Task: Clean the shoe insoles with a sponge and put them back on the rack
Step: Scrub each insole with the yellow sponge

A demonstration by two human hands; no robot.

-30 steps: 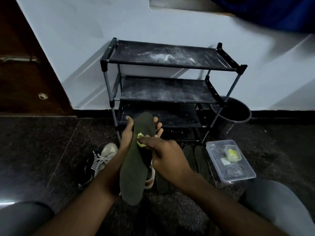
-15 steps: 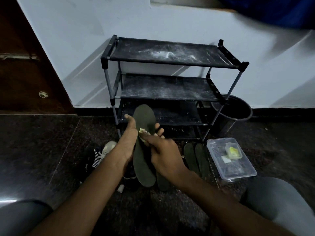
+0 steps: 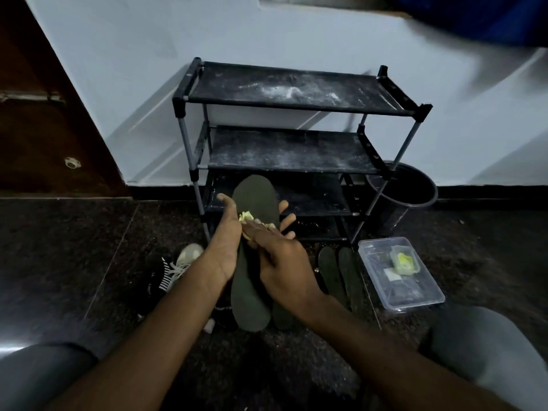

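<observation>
A dark insole is held upright in front of the lower shelves of the rack. It is cradled from behind by the left hand, whose thumb and fingers are curled round its edges so that its face is presented for wiping. A yellow sponge is gripped by the right hand and pressed against the insole's upper part. Two further insoles are laid on the floor to the right, presumably awaiting cleaning or return.

Four dark insoles are showing: the held insole, a second insole lying under it, and a third insole and fourth insole lying side by side. Two hands, the left hand and right hand, are sharing one sponge. One rack, one bucket and one clear container holding one small box are standing nearby. The shoes are overlapping too much to count.
</observation>
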